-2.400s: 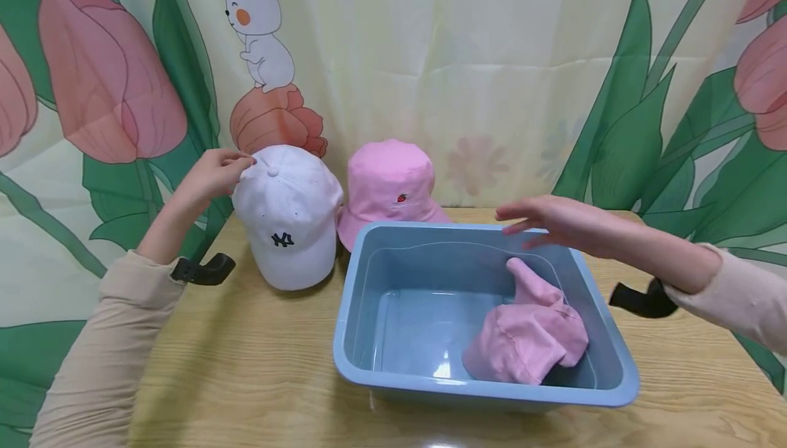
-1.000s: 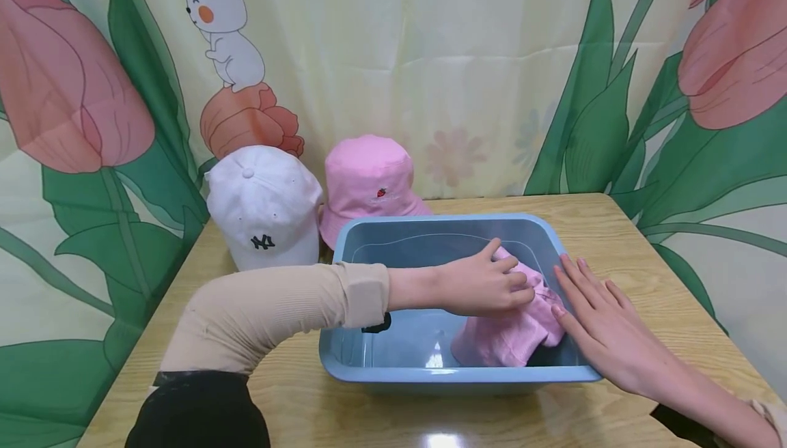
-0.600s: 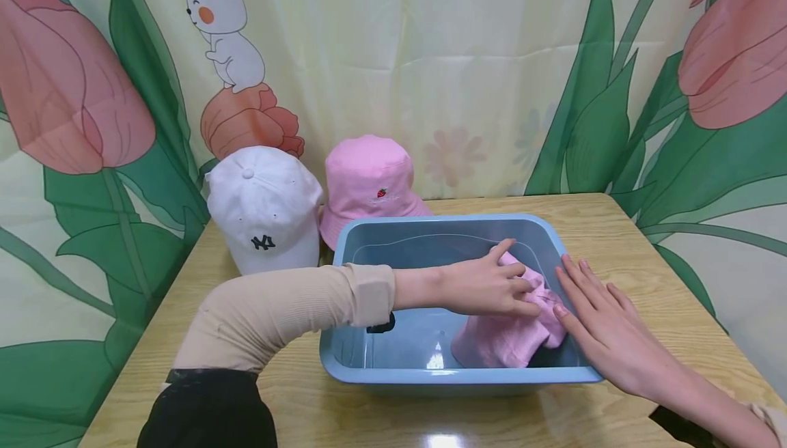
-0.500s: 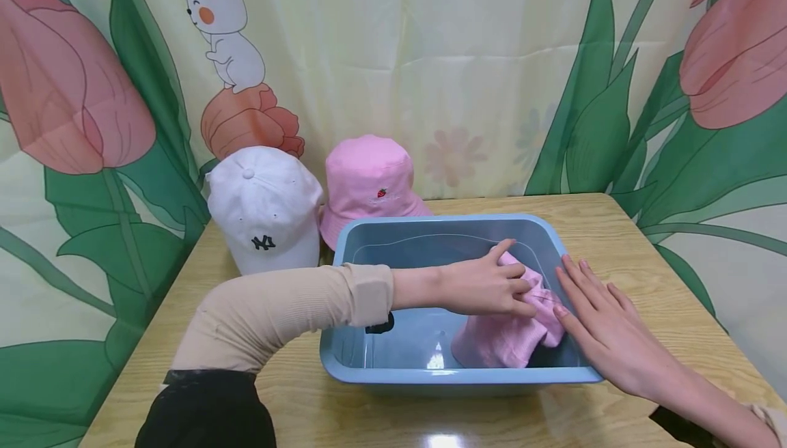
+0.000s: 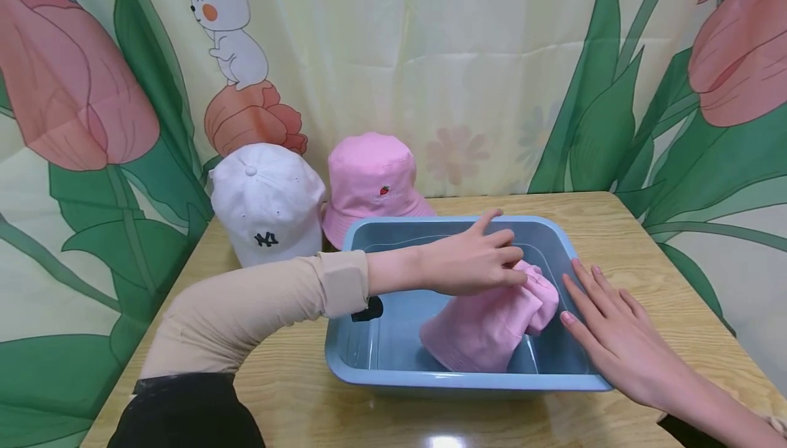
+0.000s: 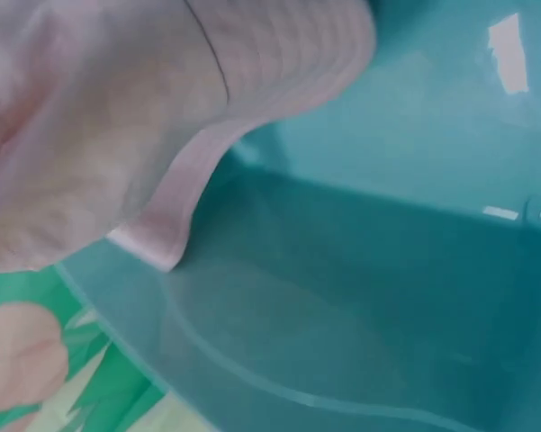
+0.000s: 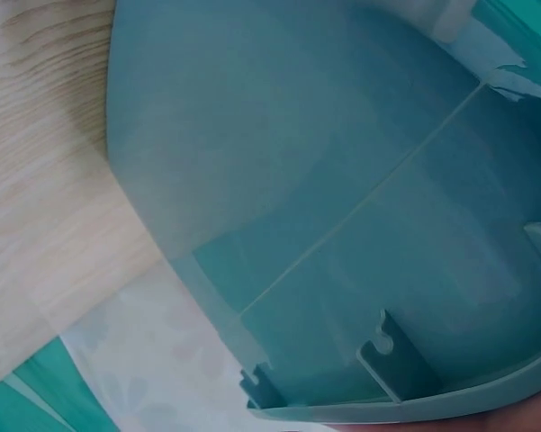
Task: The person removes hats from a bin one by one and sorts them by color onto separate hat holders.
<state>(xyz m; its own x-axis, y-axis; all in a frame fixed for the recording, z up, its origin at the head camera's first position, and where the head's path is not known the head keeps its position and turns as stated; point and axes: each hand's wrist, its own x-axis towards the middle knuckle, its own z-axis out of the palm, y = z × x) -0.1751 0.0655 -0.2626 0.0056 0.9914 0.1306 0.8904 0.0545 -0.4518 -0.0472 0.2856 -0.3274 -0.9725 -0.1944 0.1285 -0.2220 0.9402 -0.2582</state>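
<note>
A crumpled pink bucket hat [image 5: 476, 328] is in the blue plastic bin [image 5: 455, 380], tilted, its stitched brim lying low toward the bin's front. My left hand [image 5: 467, 257] reaches across from the left and pinches the hat's upper part; the thumb tip is hidden. Close up in the left wrist view, the pink cloth [image 6: 99, 135] hangs against the bin's inside. Fingers straight, my right hand [image 5: 621, 339] rests on the bin's right rim. Only the bin's outer wall [image 7: 279, 180] and a sliver of hand at the bottom edge show in the right wrist view.
Behind the bin at the left stand a white baseball cap [image 5: 270, 195] with a black logo and another pink bucket hat [image 5: 371, 168] with a strawberry on it. The wooden table [image 5: 295, 393] ends at a printed curtain [image 5: 467, 79].
The left hand came from the white cap into the bin and took hold of the pink hat, which has now shifted up and left. The right hand came down onto the rim.
</note>
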